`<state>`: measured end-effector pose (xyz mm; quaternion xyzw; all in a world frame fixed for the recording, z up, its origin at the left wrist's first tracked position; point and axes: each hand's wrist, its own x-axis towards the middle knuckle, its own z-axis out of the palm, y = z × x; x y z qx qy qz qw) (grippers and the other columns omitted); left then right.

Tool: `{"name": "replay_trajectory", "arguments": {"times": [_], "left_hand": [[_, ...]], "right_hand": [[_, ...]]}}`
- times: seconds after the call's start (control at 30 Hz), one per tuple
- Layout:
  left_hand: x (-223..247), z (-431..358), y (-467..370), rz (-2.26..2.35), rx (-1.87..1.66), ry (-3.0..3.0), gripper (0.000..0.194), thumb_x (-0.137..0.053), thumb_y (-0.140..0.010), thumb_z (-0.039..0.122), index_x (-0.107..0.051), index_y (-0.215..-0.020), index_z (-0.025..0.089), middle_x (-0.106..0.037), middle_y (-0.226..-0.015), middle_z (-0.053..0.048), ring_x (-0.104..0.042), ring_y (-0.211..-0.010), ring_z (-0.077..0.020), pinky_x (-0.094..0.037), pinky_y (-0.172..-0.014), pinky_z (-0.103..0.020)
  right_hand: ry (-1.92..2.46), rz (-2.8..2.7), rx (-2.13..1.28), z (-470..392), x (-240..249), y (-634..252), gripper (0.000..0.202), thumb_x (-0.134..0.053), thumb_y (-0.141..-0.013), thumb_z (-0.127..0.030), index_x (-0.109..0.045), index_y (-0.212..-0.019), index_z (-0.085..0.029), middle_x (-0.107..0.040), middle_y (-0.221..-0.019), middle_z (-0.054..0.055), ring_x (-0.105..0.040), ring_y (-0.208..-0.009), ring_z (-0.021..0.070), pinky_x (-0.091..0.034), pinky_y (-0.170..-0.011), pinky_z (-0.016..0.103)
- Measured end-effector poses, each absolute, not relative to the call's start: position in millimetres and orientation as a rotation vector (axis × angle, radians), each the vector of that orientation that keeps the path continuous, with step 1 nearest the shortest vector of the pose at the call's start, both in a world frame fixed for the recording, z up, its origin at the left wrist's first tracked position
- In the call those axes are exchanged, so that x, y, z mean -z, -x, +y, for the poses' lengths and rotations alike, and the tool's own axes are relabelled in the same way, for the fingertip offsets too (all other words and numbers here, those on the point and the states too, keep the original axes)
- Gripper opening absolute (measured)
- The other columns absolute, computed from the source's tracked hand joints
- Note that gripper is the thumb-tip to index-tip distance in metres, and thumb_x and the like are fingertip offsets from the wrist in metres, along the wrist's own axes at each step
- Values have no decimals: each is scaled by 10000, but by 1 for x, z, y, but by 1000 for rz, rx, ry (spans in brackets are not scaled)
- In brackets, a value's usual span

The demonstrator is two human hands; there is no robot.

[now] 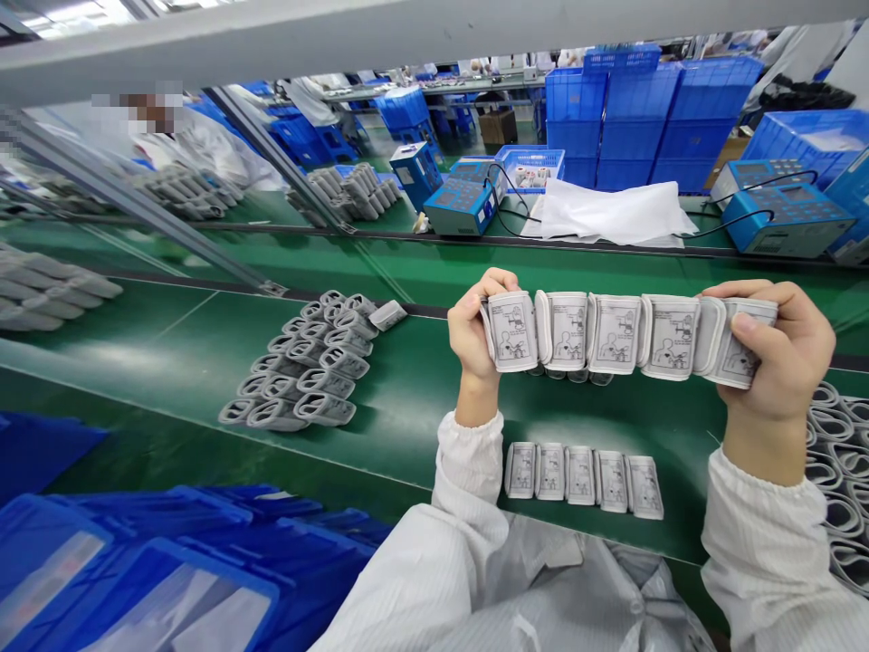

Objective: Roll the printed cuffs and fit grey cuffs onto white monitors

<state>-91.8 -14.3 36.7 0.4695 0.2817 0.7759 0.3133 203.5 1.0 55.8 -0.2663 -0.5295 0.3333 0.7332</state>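
Note:
Between my two hands a row of several folded grey wrist cuffs [615, 332] is held up above the green bench, their printed diagrams of a figure facing me. My left hand [477, 330] is closed round the left end cuff. At the other end, my right hand [780, 349] grips the last cuff, thumb on its printed face. Below them a second row of cuffs [580, 475] lies on the bench near my body, printed side up. Behind the held row, a few more cuffs [577, 375] are mostly hidden.
A pile of rolled cuffs [305, 358] stands left on the green bench [169, 335]; another pile [842, 480] is at far right. Blue bins [204, 561] stand lower left. Across the bench are blue test boxes [462, 201], a white sheet [611, 210] and a person in white [210, 149].

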Motion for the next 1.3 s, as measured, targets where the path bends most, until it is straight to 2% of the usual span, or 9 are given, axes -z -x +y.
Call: {"name": "replay_trajectory", "arguments": {"times": [0.43,1.03,1.3], "left_hand": [[-40,-14,93,730,-2047,-1194,498,-601,-864,609,-456,-595,216,-492,-822,-58,-412,-704,-203,-362,-683,-364],[-36,-9,99,741,-2112,-1200,520,-632,-844,656,-442,-628,222,-468,-831,-50,-416,-739,-204,-379,-705,-351],[-35,-9,100,714,-2142,-1210,480,-608,-881,608,-440,-651,221,-463,-837,-45,-439,-746,-198,-395,-700,-339]], "right_hand": [[516,-1167,-701,-1,-58,-201,128,-850,-681,-217,-735,-729,-246,-854,-892,55,-747,-714,262,-554,-651,414],[535,-1165,-721,-3,-58,-200,155,-867,-695,-227,-716,-727,-234,-844,-903,70,-752,-726,249,-567,-652,410],[545,-1235,-697,-2,-52,-204,243,-949,-777,-385,-727,-789,-289,-849,-972,38,-752,-795,280,-583,-705,453]]}}
